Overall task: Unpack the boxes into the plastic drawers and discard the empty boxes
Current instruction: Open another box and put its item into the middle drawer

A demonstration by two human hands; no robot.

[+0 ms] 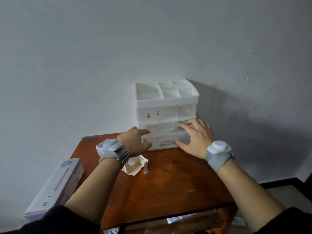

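A white plastic drawer unit [166,100] stands at the back of a small wooden table [168,179]. Its lower drawer [166,141] is pulled out, with clear plastic-wrapped items [162,127] inside. My left hand [135,141] rests against the drawer's left front corner, fingers curled. My right hand [196,137] lies spread over the drawer's right end, fingers on its front and rim. An opened, empty cream cardboard box [135,167] lies on the table under my left wrist. A lavender and white box [99,147] sits behind that wrist, mostly hidden.
A long lavender box [55,188] hangs off the table's left side, tilted. The wall is right behind the drawer unit. A lower shelf [177,222] under the table holds some packets. The floor shows at the right.
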